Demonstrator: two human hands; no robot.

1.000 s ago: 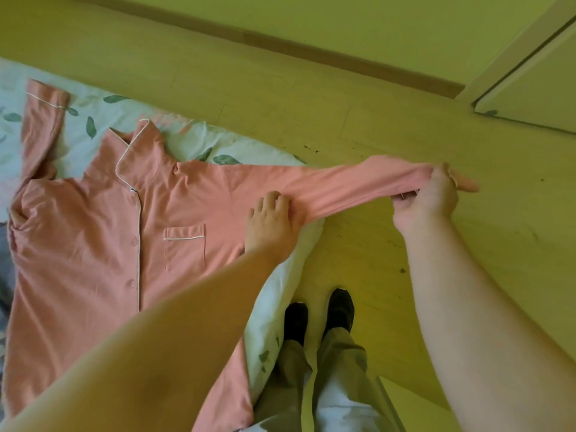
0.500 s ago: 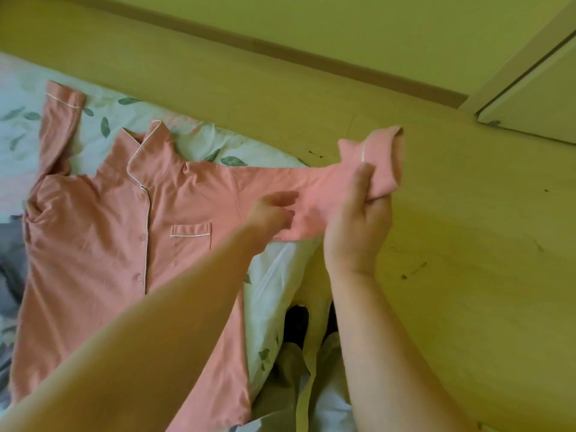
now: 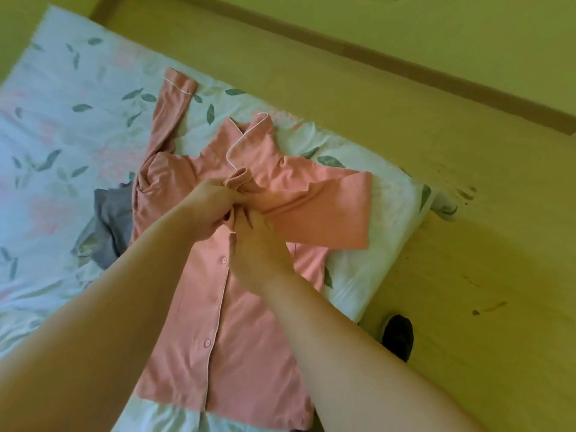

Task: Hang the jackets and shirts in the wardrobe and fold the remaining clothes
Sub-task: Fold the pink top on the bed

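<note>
Two grips meet over the chest of the pink pyjama shirt (image 3: 218, 338). The left grip (image 3: 212, 210) has its fingers curled tight around the bunched cuff of one sleeve (image 3: 327, 213). The right grip (image 3: 254, 235) touches it and pinches the same sleeve just below. This sleeve lies folded across the front. The soft shirt is spread flat, buttons up, on the leaf-printed bed (image 3: 62, 120). A crumpled grey garment (image 3: 112, 219) lies beside it. A black shoe (image 3: 397, 336) stands on the wooden floor (image 3: 467, 244).

Leaf-print bed (image 3: 62, 120) beside yellowish wooden floor (image 3: 467, 244) and wall (image 3: 467, 32)
</note>
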